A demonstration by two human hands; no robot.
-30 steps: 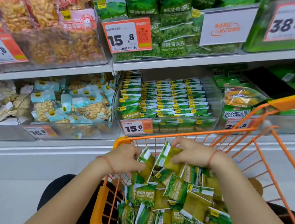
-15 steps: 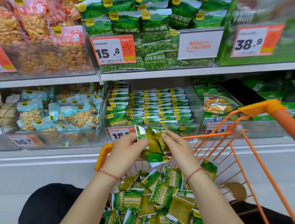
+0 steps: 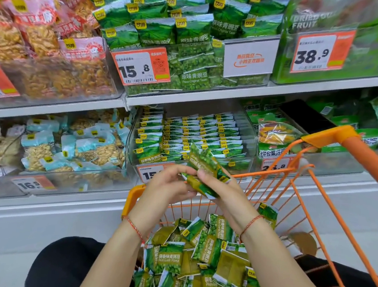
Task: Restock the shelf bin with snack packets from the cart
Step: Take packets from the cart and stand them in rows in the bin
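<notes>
A small stack of green pea snack packets (image 3: 200,167) is held between my left hand (image 3: 168,182) and my right hand (image 3: 220,189), above the far rim of the orange cart (image 3: 352,144). Both hands grip the stack from opposite sides, fingers curled round it. Just beyond, on the lower shelf, stands the clear shelf bin (image 3: 249,164) with neat rows of the same green packets. Many loose green packets (image 3: 208,255) lie heaped in the cart below my wrists.
Left of the bin is a clear bin of pale-blue nut packets (image 3: 69,146). To the right sits a bin of mixed dried fruit bags (image 3: 273,134). The upper shelf holds larger green pea bags (image 3: 193,33) and orange price tags (image 3: 142,67). Dark clothing shows beside the cart.
Both hands rose out of the cart's heap with a handful of packets and carried it up towards the shelf bin. The view came closer to the shelf.
</notes>
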